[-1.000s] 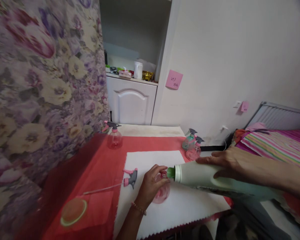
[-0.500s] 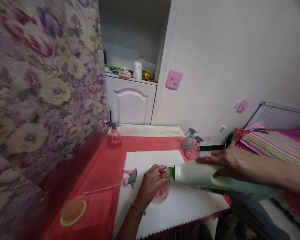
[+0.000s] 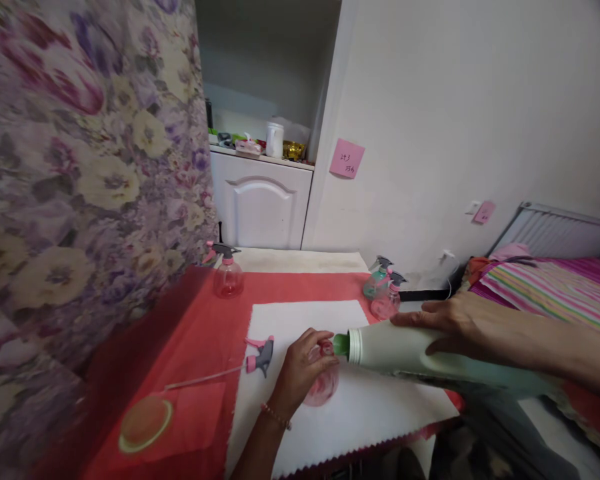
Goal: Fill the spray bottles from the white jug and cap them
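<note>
My left hand (image 3: 303, 370) is closed around the neck of a clear pink spray bottle (image 3: 324, 390), which stands without its top on a white cloth (image 3: 380, 417). In my right hand (image 3: 447, 327) is a large pale green jug (image 3: 395, 350), tipped nearly level with its green spout at the mouth of the small bottle. Whether liquid is running between them I cannot tell. Left of my left hand lies a grey and pink spray trigger (image 3: 263, 357), its thin tube stretching over the red cloth (image 3: 200, 333).
One pink spray bottle (image 3: 229, 279) stands at the table's back left. At the back right are a green spray bottle (image 3: 375, 283) and another pink bottle (image 3: 386, 303). A round lid-like disc (image 3: 145, 423) is at front left. A floral curtain (image 3: 95, 167) hangs on the left.
</note>
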The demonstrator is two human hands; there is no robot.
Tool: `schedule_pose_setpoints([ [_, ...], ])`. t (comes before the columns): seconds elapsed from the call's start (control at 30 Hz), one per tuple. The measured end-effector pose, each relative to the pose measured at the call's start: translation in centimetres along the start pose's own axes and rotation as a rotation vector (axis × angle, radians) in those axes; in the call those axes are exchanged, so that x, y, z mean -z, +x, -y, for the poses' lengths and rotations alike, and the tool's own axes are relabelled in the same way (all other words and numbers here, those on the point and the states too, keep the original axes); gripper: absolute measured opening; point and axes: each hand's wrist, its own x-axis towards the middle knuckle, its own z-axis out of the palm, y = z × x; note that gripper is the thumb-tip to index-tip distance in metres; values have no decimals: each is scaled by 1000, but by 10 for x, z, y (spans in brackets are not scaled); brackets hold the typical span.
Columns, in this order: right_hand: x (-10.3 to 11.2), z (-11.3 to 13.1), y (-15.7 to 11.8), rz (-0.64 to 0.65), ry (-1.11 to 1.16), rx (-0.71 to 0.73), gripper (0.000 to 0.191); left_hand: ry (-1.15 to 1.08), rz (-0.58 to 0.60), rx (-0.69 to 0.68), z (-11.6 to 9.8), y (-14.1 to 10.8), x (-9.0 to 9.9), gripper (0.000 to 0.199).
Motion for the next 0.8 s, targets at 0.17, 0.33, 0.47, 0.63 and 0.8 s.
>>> schedule_pose_setpoints([
  [0.17, 1, 0, 1, 35, 34, 28, 51, 13, 4, -13, 2, 0, 1, 28],
  [0.33, -1, -2, 0, 36, 42, 42, 53, 13, 11, -26, 3, -1, 0, 28],
  [0.47, 1, -1, 0, 23, 45, 50, 53, 6, 4, -22, 2, 0, 0, 28],
  [0.63, 2, 1, 0, 14, 55, 47, 53, 31, 3, -27, 0, 0, 1, 27],
  [0.8, 1, 0, 0, 23, 20, 26, 48, 4, -2, -15, -1, 0, 1, 27],
])
